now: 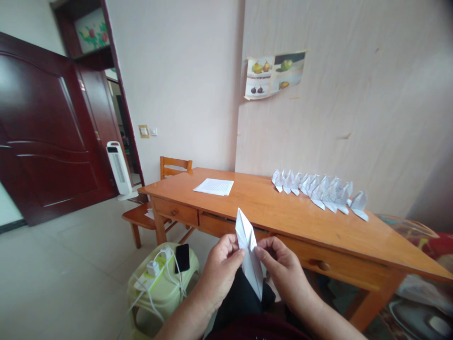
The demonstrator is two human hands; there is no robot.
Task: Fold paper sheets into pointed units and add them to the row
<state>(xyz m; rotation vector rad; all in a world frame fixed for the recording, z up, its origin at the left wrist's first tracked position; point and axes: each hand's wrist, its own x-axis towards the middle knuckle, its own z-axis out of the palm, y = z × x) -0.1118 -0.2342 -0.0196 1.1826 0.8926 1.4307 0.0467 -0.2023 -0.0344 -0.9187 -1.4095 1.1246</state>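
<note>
A white folded paper [252,269], long and diamond-shaped with a crease down its middle, is held upright over my lap, in front of the table. My left hand [223,264] pinches its left edge between thumb and fingers. On the opposite edge, my right hand [281,264] grips the same paper with thumb and curled fingers. Rows of finished-looking folded paper figures [323,191] stand on the table's right side. Farther left on the tabletop lies a stack of printed paper sheets [213,186].
The wooden table [247,189] has drawers facing me. A pale green stool [161,295] at left carries a power strip [155,271], cables and a black phone [182,258]. Behind it are a wooden chair [141,216] and a white tower heater [119,167]. A dark red door [46,137] stands at left.
</note>
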